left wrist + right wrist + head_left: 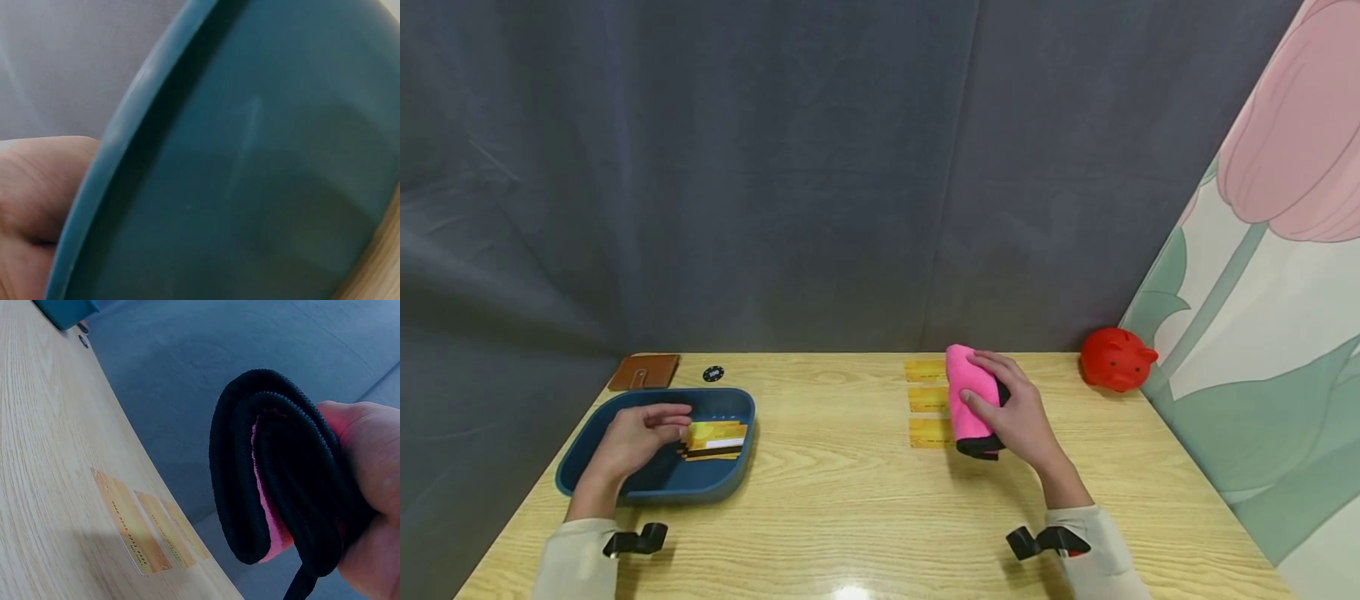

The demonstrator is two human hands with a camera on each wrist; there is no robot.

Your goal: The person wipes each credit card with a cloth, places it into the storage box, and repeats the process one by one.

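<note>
In the head view my right hand (1018, 417) grips a folded pink cloth with a black edge (972, 400), raised above the table. The right wrist view shows the cloth's black folded end (275, 469). Beneath and left of it, gold bank cards (928, 398) lie in a column, partly covered by the cloth. My left hand (636, 437) reaches over the blue bin (743, 408), fingers fairly straight, beside a fanned stack of gold cards (718, 433) inside. The bin's wall (237, 156) hides its fingertips in the left wrist view.
Behind the bin lie a brown wallet (646, 372) and a black poker chip (712, 373). A red piggy bank (1117, 359) stands at the table's back right corner. A dark grey curtain (790, 183) borders the wooden table (835, 500) at the back.
</note>
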